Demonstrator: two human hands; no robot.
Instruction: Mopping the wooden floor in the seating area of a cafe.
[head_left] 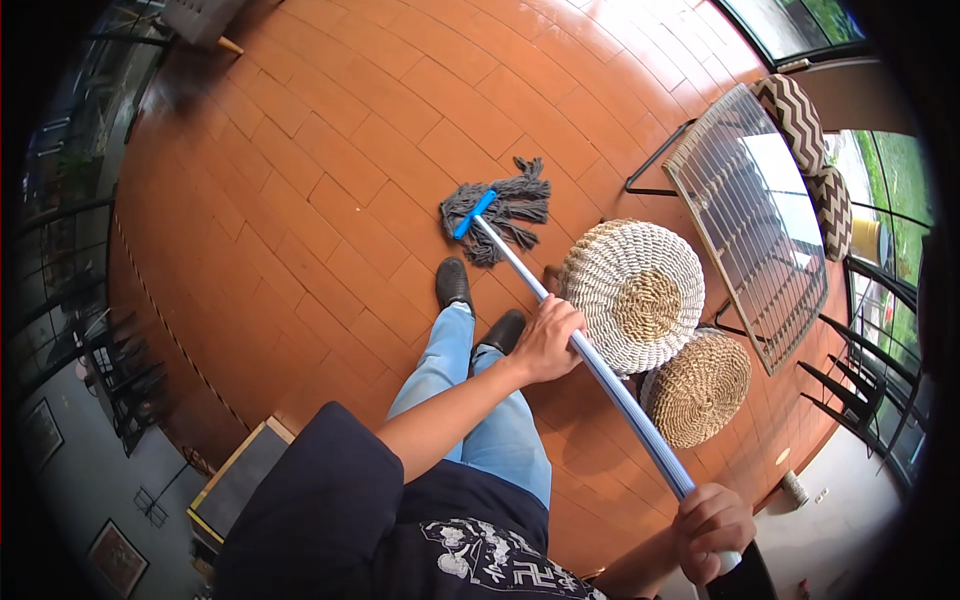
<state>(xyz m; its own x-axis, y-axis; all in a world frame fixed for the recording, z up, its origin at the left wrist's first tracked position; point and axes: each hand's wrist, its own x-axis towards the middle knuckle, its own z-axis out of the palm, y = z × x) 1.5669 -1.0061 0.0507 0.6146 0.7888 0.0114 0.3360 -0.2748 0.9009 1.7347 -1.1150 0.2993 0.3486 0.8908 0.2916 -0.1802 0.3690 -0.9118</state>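
Note:
A mop with a long pale blue-white handle (625,400) slants from the lower right up to its head. Its grey string mop head (515,205) lies spread on the floor tiles, joined to the handle by a blue plastic crosspiece (474,214). Partway along the handle, my left hand (548,340) is closed around it. My right hand (713,530) grips the handle close to its upper end, a bit of which sticks out below the fist.
Orange-brown floor tiles (330,190) spread around my shoes. Right of the handle stand a round white-and-tan woven stool (635,295) and a smaller tan woven stool (698,390). Beyond them is a glass-topped table (750,220) on black legs, with zigzag-patterned cushions (795,120) behind it.

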